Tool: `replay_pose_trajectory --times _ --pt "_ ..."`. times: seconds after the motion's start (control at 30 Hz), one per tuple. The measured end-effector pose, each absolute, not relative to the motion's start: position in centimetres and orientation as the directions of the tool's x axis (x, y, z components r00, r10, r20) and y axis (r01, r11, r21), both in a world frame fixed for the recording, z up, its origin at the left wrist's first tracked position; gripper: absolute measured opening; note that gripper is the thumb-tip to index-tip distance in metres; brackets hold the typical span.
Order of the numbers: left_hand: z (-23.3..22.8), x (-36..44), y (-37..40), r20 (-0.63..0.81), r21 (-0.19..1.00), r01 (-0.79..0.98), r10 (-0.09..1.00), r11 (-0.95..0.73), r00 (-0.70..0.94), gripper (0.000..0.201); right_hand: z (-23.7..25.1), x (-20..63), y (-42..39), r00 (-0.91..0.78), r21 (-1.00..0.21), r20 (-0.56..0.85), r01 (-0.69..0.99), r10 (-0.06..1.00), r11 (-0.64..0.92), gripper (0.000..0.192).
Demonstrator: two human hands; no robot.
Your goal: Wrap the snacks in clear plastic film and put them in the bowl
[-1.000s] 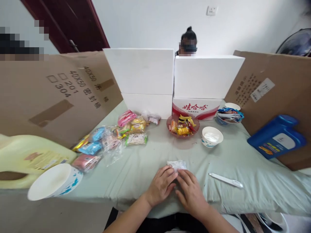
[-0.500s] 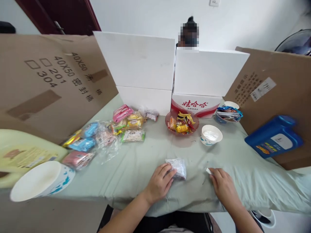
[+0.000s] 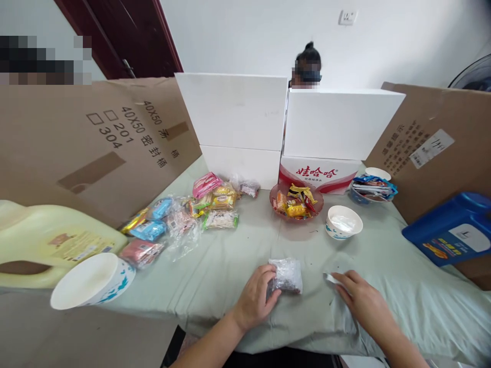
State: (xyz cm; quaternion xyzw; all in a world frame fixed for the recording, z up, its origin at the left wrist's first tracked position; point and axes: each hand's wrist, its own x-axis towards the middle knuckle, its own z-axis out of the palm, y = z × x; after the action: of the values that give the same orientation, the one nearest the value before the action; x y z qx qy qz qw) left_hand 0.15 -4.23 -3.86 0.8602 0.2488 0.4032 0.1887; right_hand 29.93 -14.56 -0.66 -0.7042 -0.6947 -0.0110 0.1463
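Note:
A clear plastic packet (image 3: 287, 276) with dark contents at its lower edge lies on the cloth in front of me. My left hand (image 3: 256, 296) grips its left side, fingers on top and thumb at the near edge. To the right, apart from the packet, my right hand (image 3: 362, 296) pinches a small white strip (image 3: 330, 278) between thumb and fingers; whether it is paper or plastic I cannot tell. Beyond the right hand stands a white paper bowl (image 3: 344, 223) with something clear or whitish inside.
Several snack packs (image 3: 220, 197) lie at the left, near a yellow jug (image 3: 84, 240) and a tilted paper tub (image 3: 92, 281). A candy bowl (image 3: 274, 208) sits before white boxes (image 3: 245, 112). At the right are a blue bottle (image 3: 448, 230) and cardboard (image 3: 414, 117). A person (image 3: 307, 64) is behind the boxes.
The view has shifted, so everything sits further right and mostly lower. My left thumb now shows at the packet's near edge. The right hand still pinches the white strip.

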Motion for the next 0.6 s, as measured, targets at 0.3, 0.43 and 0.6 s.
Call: replay_pose_trajectory --times 0.3,0.43,0.6 --pt "-1.0 2.4 -2.9 0.387 0.649 0.322 0.663 -0.689 0.640 0.046 -0.9 27.8 -14.7 0.102 -0.384 0.419 0.920 0.902 0.074 0.055" --pt "0.1 3.0 -3.4 0.406 0.709 0.254 0.675 -0.658 0.616 0.020 0.5 22.0 -11.8 -0.027 -0.510 0.372 0.829 0.928 0.228 0.054" --pt "-1.9 -0.3 -2.6 0.365 0.855 0.269 0.884 -0.443 0.294 0.005 -1.3 24.2 -11.4 0.124 -0.580 0.387 0.803 0.914 0.137 0.023"
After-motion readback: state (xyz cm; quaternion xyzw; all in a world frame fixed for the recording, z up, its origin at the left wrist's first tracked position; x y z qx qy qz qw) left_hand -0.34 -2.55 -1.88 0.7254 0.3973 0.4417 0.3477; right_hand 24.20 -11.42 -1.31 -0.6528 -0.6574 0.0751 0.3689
